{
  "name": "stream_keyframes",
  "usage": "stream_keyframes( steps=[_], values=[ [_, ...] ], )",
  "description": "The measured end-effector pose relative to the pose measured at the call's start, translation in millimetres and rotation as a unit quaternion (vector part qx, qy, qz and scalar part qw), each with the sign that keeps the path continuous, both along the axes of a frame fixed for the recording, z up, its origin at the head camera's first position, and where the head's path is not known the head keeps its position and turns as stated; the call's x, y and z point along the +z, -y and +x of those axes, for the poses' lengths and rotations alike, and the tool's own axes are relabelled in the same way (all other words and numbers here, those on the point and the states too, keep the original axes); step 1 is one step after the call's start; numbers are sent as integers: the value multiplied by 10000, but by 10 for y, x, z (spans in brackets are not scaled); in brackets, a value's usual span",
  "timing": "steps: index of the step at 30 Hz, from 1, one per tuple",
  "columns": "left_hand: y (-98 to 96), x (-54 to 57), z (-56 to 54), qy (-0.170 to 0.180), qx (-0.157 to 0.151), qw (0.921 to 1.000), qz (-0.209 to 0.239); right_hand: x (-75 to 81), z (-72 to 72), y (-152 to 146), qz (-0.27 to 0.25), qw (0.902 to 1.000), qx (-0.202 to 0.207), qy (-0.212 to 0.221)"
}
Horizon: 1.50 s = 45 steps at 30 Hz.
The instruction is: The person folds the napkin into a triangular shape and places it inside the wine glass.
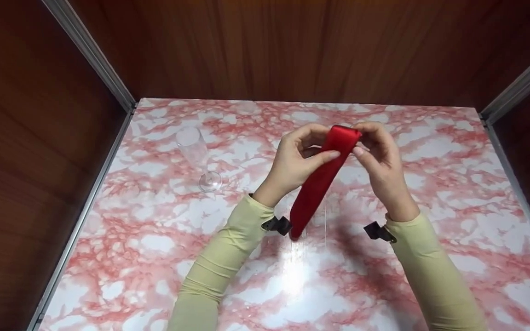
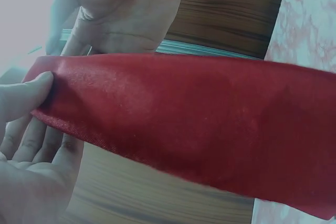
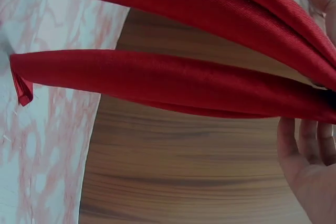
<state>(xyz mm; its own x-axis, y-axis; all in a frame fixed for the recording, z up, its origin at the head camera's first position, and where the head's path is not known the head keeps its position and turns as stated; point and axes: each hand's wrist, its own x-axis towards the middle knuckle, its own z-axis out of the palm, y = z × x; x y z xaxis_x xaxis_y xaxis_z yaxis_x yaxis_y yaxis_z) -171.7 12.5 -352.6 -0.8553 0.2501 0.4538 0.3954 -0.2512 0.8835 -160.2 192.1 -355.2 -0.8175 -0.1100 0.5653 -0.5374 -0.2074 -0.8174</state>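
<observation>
A long red satin necktie (image 1: 320, 179) is held up over the table, bent over at its top. My left hand (image 1: 290, 158) pinches it near that bend, with the thumb on its front face and the fingers behind. At the right edge of the same bend, my right hand (image 1: 382, 163) pinches it between thumb and fingers. The lower end hangs toward me, beside my left wrist. Seen from the right wrist, the necktie (image 3: 173, 82) shows two separate lengths that come together at the right, by a dark spot. Part of the fingers behind the cloth is hidden.
A clear stemmed glass (image 1: 193, 145) stands upright on the left of the red-and-white marbled table (image 1: 154, 243). Brown wood-grain panels (image 1: 269, 50) with metal corner strips enclose the back and both sides. Each sleeve cuff carries a small black mount (image 1: 377, 231).
</observation>
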Motion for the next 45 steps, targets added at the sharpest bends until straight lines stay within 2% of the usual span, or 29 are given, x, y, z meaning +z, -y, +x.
stream_keyframes(
  steps=[4, 8, 15, 18, 22, 26, 31, 34, 36, 43, 45],
  values=[
    [-8, 4, 17, -27, 120, 9999, 9, 9, 3, 9, 67, 10000, 41, 30],
    [-8, 32, 50, -5, 214, 9998, 8, 23, -3, 17, 249, 9995, -204, -15],
    [10, 225, 192, 37, 473, 9989, -19, 32, -15, 24, 420, 9976, -532, -136],
    [4, 240, 204, -24, 583, 9983, -72, 32, -22, 33, 409, 9969, -645, -190],
    [10, 141, 140, -247, 531, 9977, -347, 37, -25, 41, 307, 9964, -763, -202],
    [54, 19, 79, -525, 221, 9958, -713, 86, -3, 47, 277, 9962, -778, -271],
    [52, -11, 65, -679, 144, 9960, -556, 131, 14, 34, 369, 9970, -596, -329],
    [24, 23, 75, -588, 211, 9969, -473, 87, -20, 2, 434, 9975, -476, -292],
    [7, 59, 95, -551, 245, 9972, -439, 111, -10, 4, 471, 9975, -454, -281],
    [10, 276, 250, -732, 378, 9957, -430, 287, 76, 75, 485, 9967, -492, -434],
    [14, 297, 275, -820, 419, 9947, -454, 341, 113, 96, 455, 9966, -501, -472]
  ],
)
